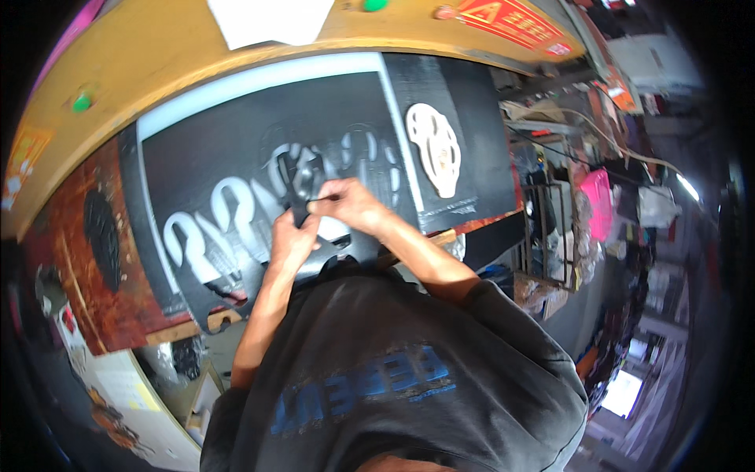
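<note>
In front of me both hands grip a thin black piece [303,175], shaped like a shoe part, raised over the black sheet. My left hand [294,238] is closed on its lower end. My right hand [351,206] pinches it close by, from the right side. Beneath lies the large black sheet [236,126], with a row of shoe-shaped cut-outs [234,200] through which a pale surface shows. To the right rests a cream, sole-shaped piece with several openings [437,153]. The near end of the sheet is partly hidden by my hands and shirt.
A yellow machine beam [134,59] with green buttons [82,102] crosses the far side, bearing a white sheet [271,20]. At left, a dark oval piece [101,236] lies on a reddish-brown board [71,252]. A metal rack [546,228] and pink bag [596,206] stand right.
</note>
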Available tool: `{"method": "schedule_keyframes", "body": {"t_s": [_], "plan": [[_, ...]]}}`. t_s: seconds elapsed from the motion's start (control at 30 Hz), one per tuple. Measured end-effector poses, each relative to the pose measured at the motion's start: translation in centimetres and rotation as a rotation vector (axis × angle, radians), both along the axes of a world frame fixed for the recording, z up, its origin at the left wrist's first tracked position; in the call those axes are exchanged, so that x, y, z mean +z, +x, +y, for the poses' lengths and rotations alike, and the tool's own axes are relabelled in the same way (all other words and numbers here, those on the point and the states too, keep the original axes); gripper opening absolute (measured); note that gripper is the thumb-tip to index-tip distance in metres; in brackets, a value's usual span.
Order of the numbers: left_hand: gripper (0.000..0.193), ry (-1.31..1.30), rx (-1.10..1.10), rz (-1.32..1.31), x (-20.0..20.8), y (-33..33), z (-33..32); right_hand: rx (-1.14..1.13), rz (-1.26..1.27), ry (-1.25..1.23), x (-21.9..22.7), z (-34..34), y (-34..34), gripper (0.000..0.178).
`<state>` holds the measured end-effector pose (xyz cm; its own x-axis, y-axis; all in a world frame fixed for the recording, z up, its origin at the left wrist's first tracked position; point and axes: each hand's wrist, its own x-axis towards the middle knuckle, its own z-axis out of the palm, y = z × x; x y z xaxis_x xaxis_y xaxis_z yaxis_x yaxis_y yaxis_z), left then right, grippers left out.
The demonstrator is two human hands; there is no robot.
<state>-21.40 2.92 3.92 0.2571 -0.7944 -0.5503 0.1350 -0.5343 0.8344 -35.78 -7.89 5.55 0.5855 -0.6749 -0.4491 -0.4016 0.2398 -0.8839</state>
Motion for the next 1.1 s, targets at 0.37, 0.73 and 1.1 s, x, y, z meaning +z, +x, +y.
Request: {"method": "schedule_keyframes", "body": {"t_s": [0.37,0.73,1.1], "plan": [[0.022,-0.119,-0.239,-0.537,-0.2,0.4,-0.5,-0.132,0.104,-0.700,-2.4,1.6,1.8,0.007],[0.025,-0.088,0.126,-0.075,-2.3,-0.2,1.3,-0.257,0.621,-0.831,3.6,-10.7,-13.5,0.062],[0.029,-0.038,0.245,-0.403,-4.1,-1.6,1.0,-0.096,0.872,-0.614,-3.2,-12.6,-19.6,0.098]]}}
